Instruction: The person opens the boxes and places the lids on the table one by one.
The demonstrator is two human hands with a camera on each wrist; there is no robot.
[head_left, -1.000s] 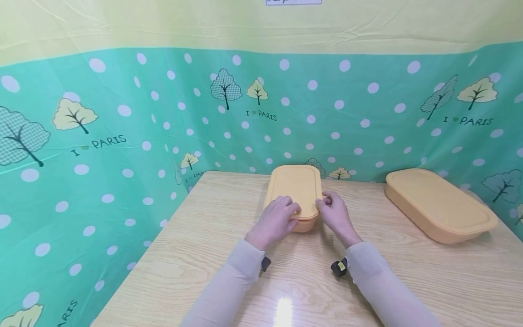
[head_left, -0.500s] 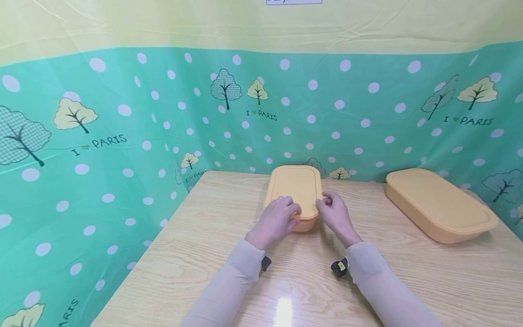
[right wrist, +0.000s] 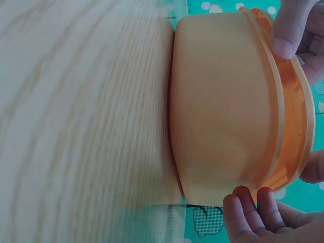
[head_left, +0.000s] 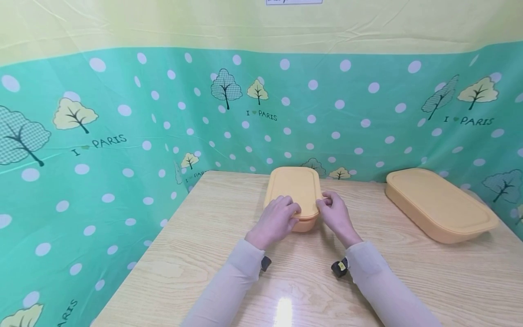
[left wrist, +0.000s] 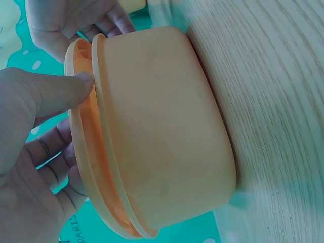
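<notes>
A peach-orange plastic food container (head_left: 306,225) stands at the back middle of the table with its matching lid (head_left: 296,185) on top. Both wrist views show a gap between the lid and the rim of the container (left wrist: 162,131) on the side facing me. My left hand (head_left: 274,220) grips the lid's near edge, thumb (left wrist: 66,91) at the gap and fingers over the top. At the near right corner, my right hand (head_left: 336,213) pinches the lid edge, its thumb on the lid and its curled fingertips (right wrist: 245,205) by the container's rim.
To the right, a larger, lidded container (head_left: 441,204) of the same colour stands on the wood-grain table (head_left: 196,254). A green polka-dot cloth (head_left: 286,122) hangs behind and along the left side. Dark wrist devices (head_left: 339,268) show beneath the sleeves.
The lid has shifted slightly toward me and a gap shows along its near edge. Both hands stay in nearly the same place; the larger container has not moved.
</notes>
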